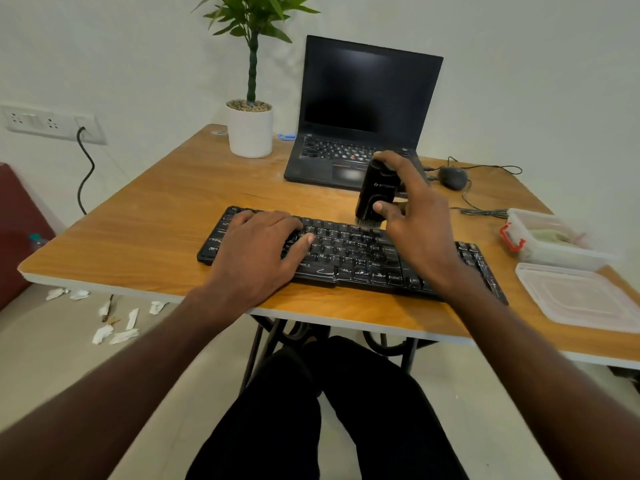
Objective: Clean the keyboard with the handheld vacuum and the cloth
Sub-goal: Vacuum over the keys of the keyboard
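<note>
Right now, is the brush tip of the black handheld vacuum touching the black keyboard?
Touching. The head view shows the black handheld vacuum, gripped upright by the right hand, with its bristles meeting the top key rows of the black keyboard; no gap shows.

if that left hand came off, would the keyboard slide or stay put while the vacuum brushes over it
The keyboard looks thin, flat and rigid, so probably light and apt to slide on the smooth wooden table. It lies low and wide, so tipping seems unlikely. The left hand rests flat on its keys, likely steadying it while the right hand works the handheld vacuum.
</note>
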A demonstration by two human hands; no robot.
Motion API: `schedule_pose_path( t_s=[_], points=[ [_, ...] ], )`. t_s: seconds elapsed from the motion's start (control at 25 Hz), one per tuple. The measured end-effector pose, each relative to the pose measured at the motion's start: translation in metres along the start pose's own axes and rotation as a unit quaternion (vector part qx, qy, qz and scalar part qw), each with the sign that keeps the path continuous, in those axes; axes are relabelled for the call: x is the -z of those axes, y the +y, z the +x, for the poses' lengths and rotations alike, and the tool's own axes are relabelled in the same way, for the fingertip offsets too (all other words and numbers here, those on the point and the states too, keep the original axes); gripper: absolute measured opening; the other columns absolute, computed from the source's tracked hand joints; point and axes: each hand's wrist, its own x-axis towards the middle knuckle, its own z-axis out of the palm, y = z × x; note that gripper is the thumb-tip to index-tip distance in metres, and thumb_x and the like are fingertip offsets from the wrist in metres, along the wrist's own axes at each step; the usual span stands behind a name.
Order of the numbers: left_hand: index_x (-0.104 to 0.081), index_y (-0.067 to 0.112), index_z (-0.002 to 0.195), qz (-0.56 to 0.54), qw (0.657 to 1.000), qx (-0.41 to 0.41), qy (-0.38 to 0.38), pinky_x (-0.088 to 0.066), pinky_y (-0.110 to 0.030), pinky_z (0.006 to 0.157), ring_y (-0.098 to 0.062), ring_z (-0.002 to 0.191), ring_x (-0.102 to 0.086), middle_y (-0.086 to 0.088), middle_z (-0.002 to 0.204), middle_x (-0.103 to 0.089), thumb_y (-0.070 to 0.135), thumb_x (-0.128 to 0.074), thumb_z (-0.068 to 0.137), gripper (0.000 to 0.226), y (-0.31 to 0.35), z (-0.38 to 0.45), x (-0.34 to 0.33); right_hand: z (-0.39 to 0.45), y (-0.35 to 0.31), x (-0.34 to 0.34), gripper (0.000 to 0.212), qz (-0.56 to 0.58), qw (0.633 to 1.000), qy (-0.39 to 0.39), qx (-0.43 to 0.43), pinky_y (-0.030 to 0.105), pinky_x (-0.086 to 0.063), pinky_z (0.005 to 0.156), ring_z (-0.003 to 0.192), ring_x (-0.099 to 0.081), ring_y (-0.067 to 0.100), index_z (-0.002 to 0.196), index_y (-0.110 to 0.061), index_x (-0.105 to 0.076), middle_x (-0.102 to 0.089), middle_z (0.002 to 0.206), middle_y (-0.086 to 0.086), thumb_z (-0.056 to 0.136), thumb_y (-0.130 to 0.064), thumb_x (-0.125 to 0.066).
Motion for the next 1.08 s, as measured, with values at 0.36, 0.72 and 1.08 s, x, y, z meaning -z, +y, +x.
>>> schedule_pose_path(
  t_s=[0.36, 0.72, 1.08],
  points=[
    [-0.07, 0.021, 0.123, -0.007, 1.0, -0.006, -0.002, -0.04, -0.044, 0.11, -0.015, 0.108, -0.065, 0.005, 0.119, -0.073, 0.056, -0.035, 0.106, 0.052, 0.0, 0.001, -0.001, 0.0, 0.003, -0.006, 0.073, -0.093, 0.995, 0.025, -0.008, 0.039, -0.064, 0.083, 0.109, -0.07, 0.019, 0.15, -0.043, -0.044, -0.067, 0.132, 0.003, 0.091, -0.011, -0.074],
    [-0.069, 0.022, 0.12, -0.017, 1.0, -0.003, 0.008, -0.041, -0.042, 0.108, -0.015, 0.104, -0.064, 0.007, 0.114, -0.072, 0.055, -0.037, 0.106, 0.049, 0.0, 0.001, -0.001, 0.037, -0.008, -0.016, 0.071, -0.064, 0.995, -0.077, 0.014, 0.003, -0.038, 0.071, 0.121, -0.061, 0.015, 0.144, -0.04, -0.05, -0.064, 0.136, -0.001, 0.087, -0.01, -0.078],
    [-0.071, 0.019, 0.12, -0.021, 1.0, -0.003, 0.013, -0.041, -0.044, 0.109, -0.016, 0.104, -0.065, 0.006, 0.114, -0.073, 0.052, -0.039, 0.105, 0.049, 0.001, 0.001, 0.001, 0.041, -0.005, -0.019, 0.076, -0.118, 0.983, -0.137, 0.015, 0.025, -0.05, 0.076, 0.126, -0.06, 0.029, 0.143, -0.039, -0.046, -0.062, 0.138, 0.006, 0.085, 0.003, -0.073]
  ],
)
